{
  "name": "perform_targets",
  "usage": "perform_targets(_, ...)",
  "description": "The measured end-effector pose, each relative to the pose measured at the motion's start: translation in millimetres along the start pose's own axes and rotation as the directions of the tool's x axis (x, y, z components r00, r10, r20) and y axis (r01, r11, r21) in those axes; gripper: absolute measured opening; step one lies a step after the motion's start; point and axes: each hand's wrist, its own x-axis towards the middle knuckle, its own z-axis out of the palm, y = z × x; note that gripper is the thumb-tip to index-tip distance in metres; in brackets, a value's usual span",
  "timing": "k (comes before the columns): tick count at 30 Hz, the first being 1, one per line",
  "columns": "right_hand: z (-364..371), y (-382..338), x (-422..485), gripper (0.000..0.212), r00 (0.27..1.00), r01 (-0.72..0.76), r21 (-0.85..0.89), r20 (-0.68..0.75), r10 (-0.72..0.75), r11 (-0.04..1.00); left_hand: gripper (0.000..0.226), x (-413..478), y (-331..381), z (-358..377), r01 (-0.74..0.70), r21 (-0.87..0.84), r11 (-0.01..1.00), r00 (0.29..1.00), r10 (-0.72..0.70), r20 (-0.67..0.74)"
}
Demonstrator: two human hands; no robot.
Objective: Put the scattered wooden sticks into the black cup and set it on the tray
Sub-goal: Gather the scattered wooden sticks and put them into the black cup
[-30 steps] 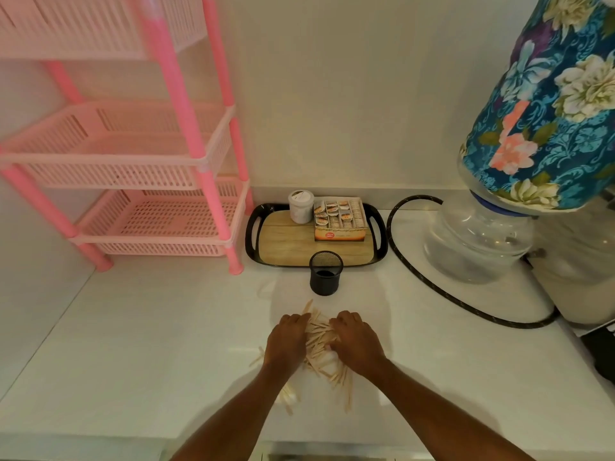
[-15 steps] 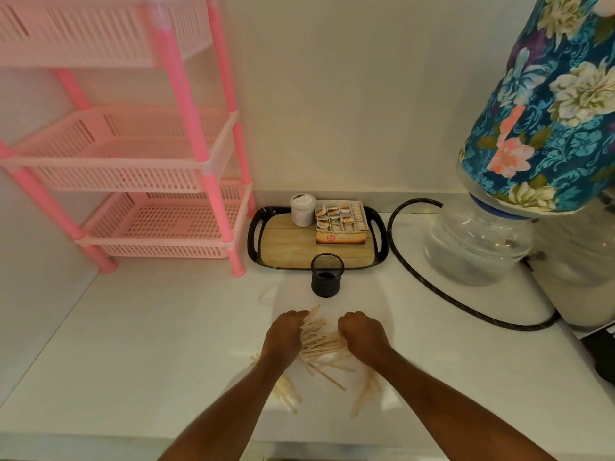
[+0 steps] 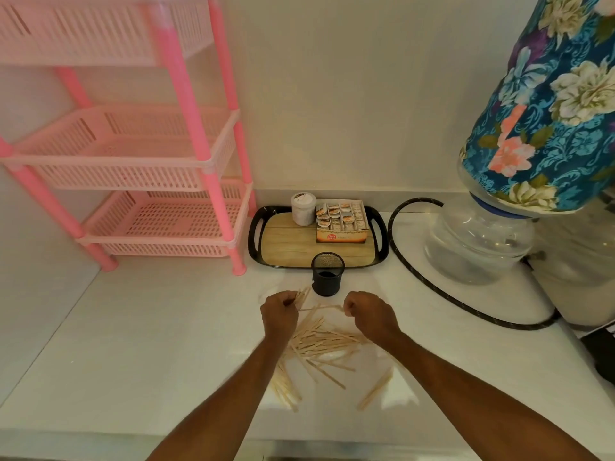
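Note:
Pale wooden sticks [image 3: 321, 344] lie scattered on the white counter between my forearms. My left hand [image 3: 279, 316] is closed around a few sticks that poke up toward the cup. A stick spans across to my right hand [image 3: 369, 312], which pinches its end. The black mesh cup [image 3: 327, 274] stands upright and empty on the counter just beyond my hands, in front of the tray. The black-rimmed tray [image 3: 286, 242] with a wood-look base sits against the back wall.
On the tray stand a white jar [image 3: 302, 208] and a box of sachets [image 3: 342, 220]. A pink basket rack [image 3: 133, 154] fills the left. A black hose [image 3: 432, 287] curves past a water bottle under a floral cover [image 3: 545, 104] at right.
My hands have lifted and drawn apart from the pile, each keeping hold of sticks. More of the pile now shows spread on the counter below them.

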Motion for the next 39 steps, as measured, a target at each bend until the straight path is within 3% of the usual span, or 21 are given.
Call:
perform_targets(3, -2, -9, 6, 0.021, 0.992, -0.077, 0.280, -0.074, 0.102, 0.957, 0.016, -1, 9, 6, 0.111, -0.156, 0.982, 0.994, -0.109, 0.023)
perform_targets(8, -5, -28, 16, 0.007, 0.967, -0.092, 0.656, -0.119, 0.223, 0.749, 0.016, 1, 27, 20, 0.262, -0.359, 0.896, 0.965, -0.243, 0.098)
perform_targets(15, 3, -48, 22, 0.002, 0.950, -0.154, 0.869, 0.001, 0.311, 0.469, 0.014, -5, 43, 34, 0.330, -0.524, 0.785, 0.943, -0.252, 0.217)
perform_targets(18, 3, -49, 23, 0.004, 0.938, -0.155, 0.907, 0.010, 0.346, 0.393, 0.017, -5, 47, 36, 0.366, -0.598, 0.713, 0.930, -0.292, 0.222)
perform_targets(21, 0, -50, 25, 0.005, 0.927, -0.148, 0.933, 0.016, 0.374, 0.327, 0.015, -3, 50, 39, 0.358, -0.597, 0.718, 0.932, -0.308, 0.189)
perform_targets(24, -2, -55, 30, 0.009, 0.918, -0.121, 0.932, -0.026, 0.396, 0.341, 0.017, -1, 59, 42, 0.357, -0.593, 0.722, 0.930, -0.337, 0.151)
perform_targets(28, -3, -59, 38, 0.016, 0.909, -0.096, 0.891, -0.103, 0.404, 0.444, 0.012, 2, 71, 44, 0.342, -0.549, 0.762, 0.932, -0.351, 0.093)
perform_targets(35, -1, -60, 43, 0.014, 0.925, -0.050, 0.781, -0.198, 0.324, 0.623, 0.023, 5, 79, 47, 0.330, -0.489, 0.807, 0.940, -0.328, 0.093)
perform_targets(39, -2, -57, 46, 0.013, 0.930, -0.040, 0.757, -0.211, 0.301, 0.652, 0.026, 7, 79, 46, 0.300, -0.434, 0.850, 0.954, -0.270, 0.131)
